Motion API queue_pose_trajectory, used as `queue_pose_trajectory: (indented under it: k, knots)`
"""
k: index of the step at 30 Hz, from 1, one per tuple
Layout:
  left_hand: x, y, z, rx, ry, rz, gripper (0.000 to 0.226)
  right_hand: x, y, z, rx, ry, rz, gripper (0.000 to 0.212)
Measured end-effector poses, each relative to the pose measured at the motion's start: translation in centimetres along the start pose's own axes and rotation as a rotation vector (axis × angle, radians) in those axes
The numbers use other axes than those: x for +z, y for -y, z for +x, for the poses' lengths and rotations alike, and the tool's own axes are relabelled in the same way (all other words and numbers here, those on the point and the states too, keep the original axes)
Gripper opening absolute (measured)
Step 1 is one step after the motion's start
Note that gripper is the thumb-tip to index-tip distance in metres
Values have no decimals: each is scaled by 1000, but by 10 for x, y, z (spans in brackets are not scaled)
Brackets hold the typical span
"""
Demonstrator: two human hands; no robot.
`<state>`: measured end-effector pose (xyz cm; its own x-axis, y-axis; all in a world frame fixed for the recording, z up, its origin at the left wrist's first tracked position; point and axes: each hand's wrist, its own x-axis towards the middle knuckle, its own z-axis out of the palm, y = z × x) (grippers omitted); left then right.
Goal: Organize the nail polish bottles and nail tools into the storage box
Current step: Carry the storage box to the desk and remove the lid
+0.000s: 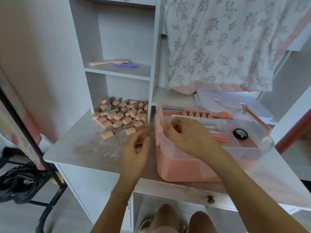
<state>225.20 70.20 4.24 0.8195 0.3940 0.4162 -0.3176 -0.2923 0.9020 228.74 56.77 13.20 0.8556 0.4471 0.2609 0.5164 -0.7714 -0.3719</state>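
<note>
A pink storage box (183,167) is seen on the tabletop (80,148), at the front right. A clear tray (249,130) is set in the top of the box. The right hand (186,137) is laid over the tray's left end, w/ fingers curled over the edge by the pink side latch (159,125); the edge looks held, but the grip can't be told for sure. The left hand (136,148) is blurred, just left of the box, fingers loosely bent; nothing is seen in it.

In the tray are seen a small clear bottle (216,129), a pink nail file (220,137) & a round black pot (240,134). Behind the tray, a pink toe separator (193,112) & an orange-tipped brush (222,115) are laid. The clear lid (235,101) is put flat behind the box.

A pile of peach nail polish bottles (121,116) w/ brown caps is spread on the tabletop, left of the box & near it, not touching.

On the shelf (117,71) above, a pink hairbrush (109,62) & a purple comb (125,65) are kept. A flowery cloth (227,39) is hung at top right.
</note>
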Motion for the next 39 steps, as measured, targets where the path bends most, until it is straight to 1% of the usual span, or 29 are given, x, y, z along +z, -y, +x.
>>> queue_pose_trajectory:
  k: [3, 5, 8, 10, 13, 15, 16, 19, 21, 22, 25, 26, 28, 29, 31, 33, 35, 37, 39]
  knots:
    - [9, 7, -11, -151, 86, -103, 17, 13, 10, 16, 36, 8, -70, 50]
    - [16, 7, -14, -228, 96, -189, 11, 20, 10, 23, 57, 15, -85, 44]
    - [21, 7, -9, -237, 22, -197, 10, 24, 4, 23, 22, 24, -41, 40]
    - [22, 7, -6, -185, 10, -167, 9, 23, 3, 22, 0, 21, -31, 40]
    - [25, 9, -7, -63, -2, -78, 17, 23, 6, 21, -7, 1, -25, 41]
    - [27, 13, -9, -51, -29, -50, 22, 24, 8, 20, -5, -17, -19, 42]
    - [28, 16, -11, -80, -51, -71, 25, 24, 9, 19, -6, -26, -18, 42]
    - [27, 22, -15, -230, -100, -240, 39, 23, 11, 18, 0, -45, -26, 42]
    - [23, 22, -16, -309, -54, -312, 41, 21, 14, 16, 6, -52, -50, 43]
    - [20, 23, -15, -338, -8, -318, 37, 19, 16, 15, 3, -63, -77, 44]
    - [11, 21, -12, -394, 115, -237, 11, 14, 13, 5, -51, -132, -203, 45]
    - [8, 22, -12, -398, 127, -189, 16, 12, 11, -1, -87, -168, -231, 45]
    - [2, 21, -14, -372, 97, -90, 32, 6, 0, -17, -214, -253, -243, 38]
    - [0, 18, -15, -334, 74, -55, 35, 4, -9, -26, -273, -291, -236, 37]
    - [-3, 7, -18, -208, 70, -33, 33, 0, -30, -43, -324, -342, -192, 44]
    - [-1, -7, -19, -99, 105, -6, 33, -3, -50, -55, -322, -389, -182, 51]
    - [7, -14, -23, -26, 133, 4, 44, -2, -63, -64, -283, -442, -267, 54]
    - [16, -19, -28, -1, 150, -17, 55, -1, -72, -71, -209, -453, -337, 48]
    - [23, -23, -33, -24, 163, -53, 62, -2, -80, -77, -146, -449, -343, 37]
